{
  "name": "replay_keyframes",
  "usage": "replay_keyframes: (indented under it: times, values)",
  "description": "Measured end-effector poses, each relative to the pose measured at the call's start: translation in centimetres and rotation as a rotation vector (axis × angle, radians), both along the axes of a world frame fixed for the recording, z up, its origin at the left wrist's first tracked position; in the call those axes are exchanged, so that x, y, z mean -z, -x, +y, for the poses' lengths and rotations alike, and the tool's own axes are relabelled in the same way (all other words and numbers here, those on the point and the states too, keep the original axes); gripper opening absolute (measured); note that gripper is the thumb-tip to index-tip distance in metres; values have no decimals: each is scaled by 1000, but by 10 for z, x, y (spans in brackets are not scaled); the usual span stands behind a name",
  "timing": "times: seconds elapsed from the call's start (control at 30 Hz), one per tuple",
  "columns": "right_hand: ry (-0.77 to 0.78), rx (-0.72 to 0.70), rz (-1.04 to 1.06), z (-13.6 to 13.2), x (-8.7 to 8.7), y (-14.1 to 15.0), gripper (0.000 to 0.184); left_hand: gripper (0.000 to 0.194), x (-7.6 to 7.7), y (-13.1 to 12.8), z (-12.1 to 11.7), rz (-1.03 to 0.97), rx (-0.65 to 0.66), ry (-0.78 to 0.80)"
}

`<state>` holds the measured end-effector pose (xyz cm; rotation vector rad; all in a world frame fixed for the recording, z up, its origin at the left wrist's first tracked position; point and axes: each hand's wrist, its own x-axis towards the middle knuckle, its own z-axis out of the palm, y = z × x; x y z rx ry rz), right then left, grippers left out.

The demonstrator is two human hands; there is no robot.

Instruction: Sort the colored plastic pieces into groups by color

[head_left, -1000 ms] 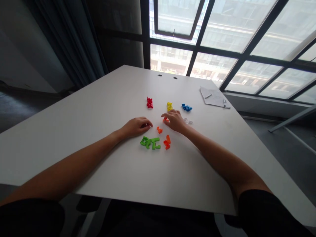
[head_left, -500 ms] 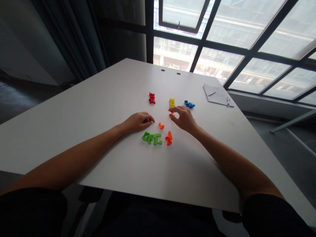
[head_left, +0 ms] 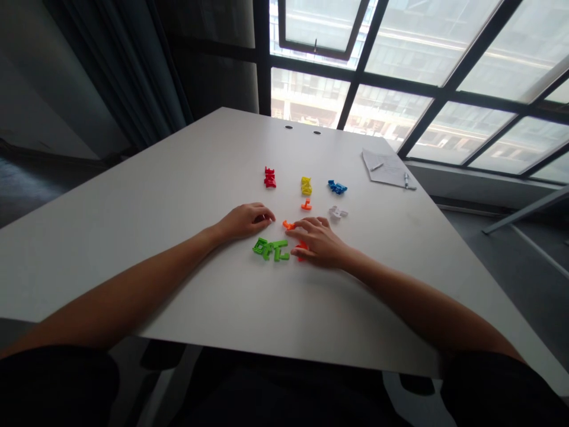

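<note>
My left hand (head_left: pixel 247 220) rests on the white table with fingers loosely curved, thumb a little apart, holding nothing visible. My right hand (head_left: pixel 320 242) reaches over loose orange plastic pieces, its thumb and fingers apart. One orange piece (head_left: pixel 288 225) lies by its fingertips; another orange piece (head_left: pixel 301 245) is partly covered by the hand. Several green plastic pieces (head_left: pixel 271 249) lie between the two hands, toward me. Farther off sits a single orange piece (head_left: pixel 306 204), with a white piece (head_left: pixel 338 212) to its right.
Beyond the hands, small groups of red pieces (head_left: pixel 269 177), yellow pieces (head_left: pixel 306 185) and blue pieces (head_left: pixel 337 187) stand in a row on the white table (head_left: pixel 213 172). Paper (head_left: pixel 391 169) with pens lies at the far right edge, near the windows.
My right hand has let go of an orange piece below the yellow ones and moved toward me over the nearer orange pieces. The white piece is now uncovered. My left hand stays put.
</note>
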<state>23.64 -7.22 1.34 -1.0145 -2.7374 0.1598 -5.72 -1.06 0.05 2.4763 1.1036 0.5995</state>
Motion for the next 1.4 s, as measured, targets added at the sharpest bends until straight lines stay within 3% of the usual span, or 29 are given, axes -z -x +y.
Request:
replay_keyframes:
  times: [0.37,0.6,0.77,0.87,1.0,1.2,1.4]
  values:
    - [-132,261,41,21,18,-20,50,30,0,1,0,2,1,22]
    - [-236,320,226,14,11,-21,39,31,0,1,-1,4,-2,18]
    - [-184,67,338,-4,15,-34,28,31,-1,0,-1,6,-1,11]
    - [-142,-93,330,-12,19,-43,31,32,-2,0,-2,10,-3,4]
    - [-143,-154,295,-12,23,-45,31,33,-2,-1,-1,9,1,0]
    - [-223,44,327,6,30,-43,16,32,0,1,0,3,-2,10]
    - [-285,210,288,24,33,-44,15,34,0,1,1,5,0,18]
